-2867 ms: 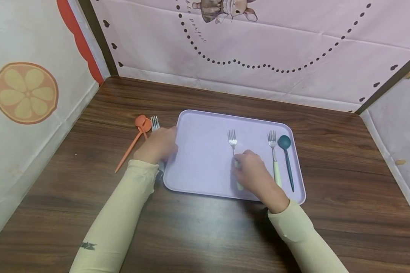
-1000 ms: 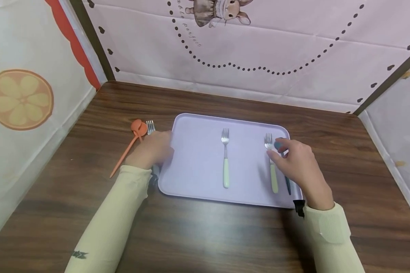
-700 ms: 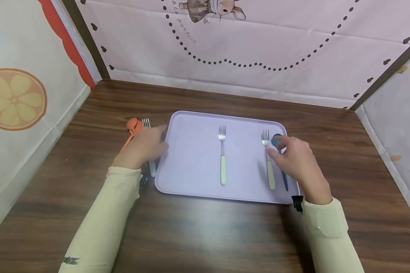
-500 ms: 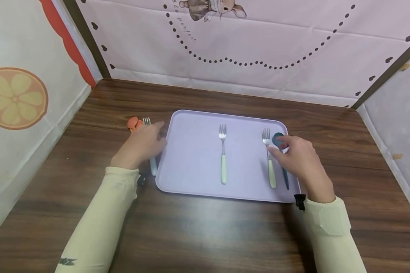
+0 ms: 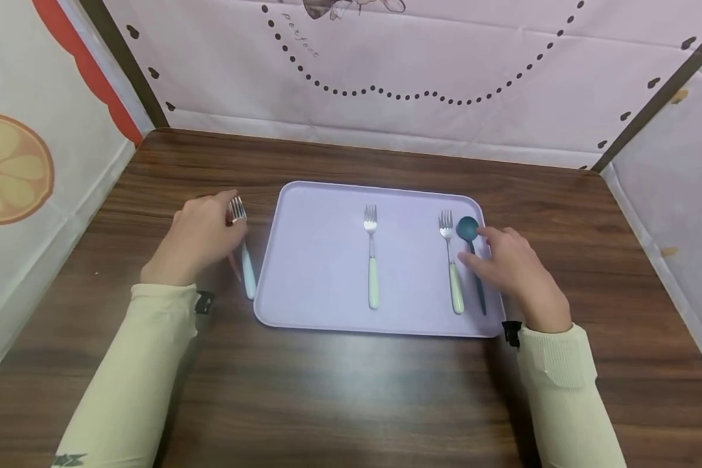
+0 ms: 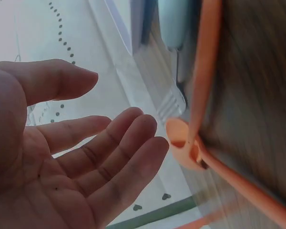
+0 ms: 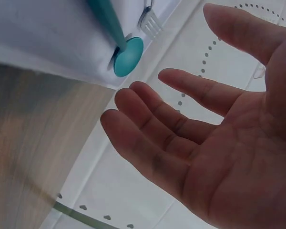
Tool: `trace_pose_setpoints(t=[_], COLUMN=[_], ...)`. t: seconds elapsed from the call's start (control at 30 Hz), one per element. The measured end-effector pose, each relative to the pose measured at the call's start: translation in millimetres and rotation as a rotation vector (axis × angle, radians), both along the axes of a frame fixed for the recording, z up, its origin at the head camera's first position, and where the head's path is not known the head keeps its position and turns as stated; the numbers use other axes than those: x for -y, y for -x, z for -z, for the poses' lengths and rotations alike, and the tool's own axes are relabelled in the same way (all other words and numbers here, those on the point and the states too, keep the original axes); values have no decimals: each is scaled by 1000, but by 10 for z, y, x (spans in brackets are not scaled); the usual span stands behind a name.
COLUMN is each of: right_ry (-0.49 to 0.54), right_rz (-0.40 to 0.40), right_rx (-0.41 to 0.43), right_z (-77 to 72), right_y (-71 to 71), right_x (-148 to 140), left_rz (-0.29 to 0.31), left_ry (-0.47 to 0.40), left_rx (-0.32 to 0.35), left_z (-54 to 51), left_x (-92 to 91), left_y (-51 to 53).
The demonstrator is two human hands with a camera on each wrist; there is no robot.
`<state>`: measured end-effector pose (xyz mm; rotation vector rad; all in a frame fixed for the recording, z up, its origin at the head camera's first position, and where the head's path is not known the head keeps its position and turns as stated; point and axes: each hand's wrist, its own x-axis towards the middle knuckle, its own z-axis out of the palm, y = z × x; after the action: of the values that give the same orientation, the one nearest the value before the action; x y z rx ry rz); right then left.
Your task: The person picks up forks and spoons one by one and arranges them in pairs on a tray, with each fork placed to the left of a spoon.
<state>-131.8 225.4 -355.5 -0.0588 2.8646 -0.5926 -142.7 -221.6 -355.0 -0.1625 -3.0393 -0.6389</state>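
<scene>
Printed cloth walls (image 5: 409,58) stand around a dark wooden table (image 5: 351,396); one orange-slice picture (image 5: 8,169) is cut off at the left edge, and one animal picture (image 5: 327,8) is mostly lost at the top. One pale purple tray (image 5: 316,260) lies on the wood, with two green-handled forks, one in the middle (image 5: 373,279) and one toward the right end (image 5: 455,286). Just beside the latter lies one teal spoon (image 5: 468,229), its handle partly behind the right hand (image 5: 509,263). That hand hangs over the tray's right side, fingers loosely spread, grasping nothing.

A third fork, blue-handled (image 5: 248,270), lies on the table just left of the tray. Near its prongs is the left hand (image 5: 193,237), fingers relaxed and palm free of anything. From the head it hides nearly all of two orange spoons (image 6: 181,138); the left wrist view shows their bowls overlapping and both handles running out of frame. Whether fingertips touch those bowls is hard to tell. Small black pieces at both cuffs are too small to make out.
</scene>
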Motion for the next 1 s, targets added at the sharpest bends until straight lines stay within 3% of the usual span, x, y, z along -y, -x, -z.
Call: trace_pose_setpoints(t=[0.27,0.7,1.0], right_ry=[-10,-8,-37], right_rz=[-17,-16,-17], right_rx=[22,42,64], right_z=[7,28,16], right_y=[41,64,80], right_x=[-32,-102,-128], left_rz=[-69,-83,-106], left_ry=[13,58,91], left_rx=[57,67,156], left_z=[39,90,93], left_x=[128,140,171], left_y=[1,35,29])
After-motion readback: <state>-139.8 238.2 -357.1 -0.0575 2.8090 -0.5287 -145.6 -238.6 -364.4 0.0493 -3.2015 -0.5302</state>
